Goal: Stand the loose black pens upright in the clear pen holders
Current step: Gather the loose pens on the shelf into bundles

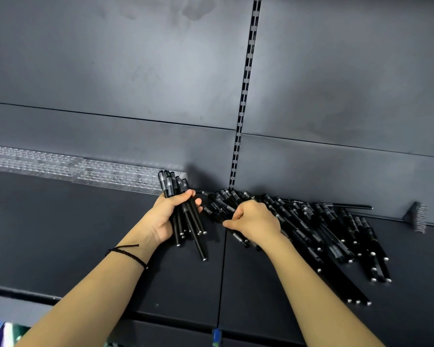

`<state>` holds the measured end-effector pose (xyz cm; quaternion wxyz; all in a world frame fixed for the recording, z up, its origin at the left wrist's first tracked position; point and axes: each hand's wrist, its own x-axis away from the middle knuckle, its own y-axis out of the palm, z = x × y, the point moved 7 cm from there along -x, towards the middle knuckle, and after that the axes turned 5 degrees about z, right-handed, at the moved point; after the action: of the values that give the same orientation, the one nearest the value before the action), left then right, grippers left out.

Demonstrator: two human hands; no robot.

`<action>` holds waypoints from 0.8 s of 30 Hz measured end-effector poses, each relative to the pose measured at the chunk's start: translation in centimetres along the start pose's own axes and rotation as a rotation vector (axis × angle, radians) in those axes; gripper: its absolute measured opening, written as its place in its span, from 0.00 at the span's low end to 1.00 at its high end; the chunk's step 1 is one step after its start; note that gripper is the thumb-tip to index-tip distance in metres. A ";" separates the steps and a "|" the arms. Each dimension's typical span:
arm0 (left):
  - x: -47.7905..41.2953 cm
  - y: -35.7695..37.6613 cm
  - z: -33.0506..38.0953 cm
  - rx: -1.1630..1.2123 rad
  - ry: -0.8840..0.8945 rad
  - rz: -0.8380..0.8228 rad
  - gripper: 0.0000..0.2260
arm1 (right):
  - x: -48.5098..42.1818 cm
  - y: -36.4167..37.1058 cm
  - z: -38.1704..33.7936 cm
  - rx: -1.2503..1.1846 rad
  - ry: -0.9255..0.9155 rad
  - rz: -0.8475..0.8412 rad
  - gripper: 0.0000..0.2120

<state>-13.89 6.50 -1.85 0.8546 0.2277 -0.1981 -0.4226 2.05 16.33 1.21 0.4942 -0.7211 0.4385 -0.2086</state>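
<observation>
My left hand (167,216) grips a bundle of black pens (186,211), caps pointing toward the back panel, just in front of the right end of the clear pen holders (90,171). The holders run in a row along the back of the dark shelf, and their holes look empty. A big pile of loose black pens (323,229) lies on the shelf to the right. My right hand (253,221) rests on the left edge of that pile, fingers curled around pens there; what the fingertips hold is partly hidden.
The dark shelf (73,234) meets a dark back panel with a slotted upright rail (246,96). A small black comb-like bracket (417,216) lies at the far right by the panel. Colourful items (0,331) show below the shelf's front edge.
</observation>
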 end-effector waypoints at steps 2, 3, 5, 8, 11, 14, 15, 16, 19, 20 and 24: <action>0.1 0.0 -0.1 -0.005 0.012 0.005 0.07 | 0.0 -0.3 0.1 0.008 0.013 0.009 0.11; 0.0 0.1 -0.1 -0.017 0.022 0.006 0.10 | 0.0 -0.4 0.1 0.019 0.016 0.006 0.10; 0.1 0.0 0.1 -0.042 0.035 0.014 0.14 | 0.1 -0.4 0.0 0.054 0.014 -0.025 0.10; -0.1 -0.2 0.1 -0.055 0.034 0.035 0.14 | 0.1 0.3 0.0 0.117 0.008 -0.085 0.14; -0.2 -0.4 0.0 -0.060 0.031 0.037 0.14 | -0.1 0.5 0.3 0.106 0.013 -0.117 0.19; -0.2 -0.3 0.0 -0.082 0.025 0.032 0.12 | -0.3 1.0 0.6 0.016 0.011 -0.175 0.19; -0.2 -0.4 -0.1 -0.088 0.024 0.036 0.10 | -0.3 1.0 0.6 -0.013 0.008 -0.173 0.19; -0.2 -0.4 0.0 -0.092 0.025 0.040 0.08 | -0.4 1.0 0.6 -0.065 0.004 -0.154 0.19; -0.2 -0.5 0.1 -0.110 0.039 0.051 0.05 | -0.5 0.1 0.4 -0.389 -0.005 -0.047 0.21; -0.1 -0.4 0.0 -0.110 0.039 0.044 0.05 | -0.3 -0.3 0.2 -0.503 -0.008 -0.026 0.18; 0.4 0.7 -0.9 -0.075 0.026 -0.047 0.02 | 0.6 -0.7 -1.2 -0.830 -0.025 -0.125 0.11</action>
<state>-12.71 6.73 -2.14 0.8548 0.2058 -0.1656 -0.4467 1.73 15.29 2.26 0.1536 -0.8867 0.4347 -0.0349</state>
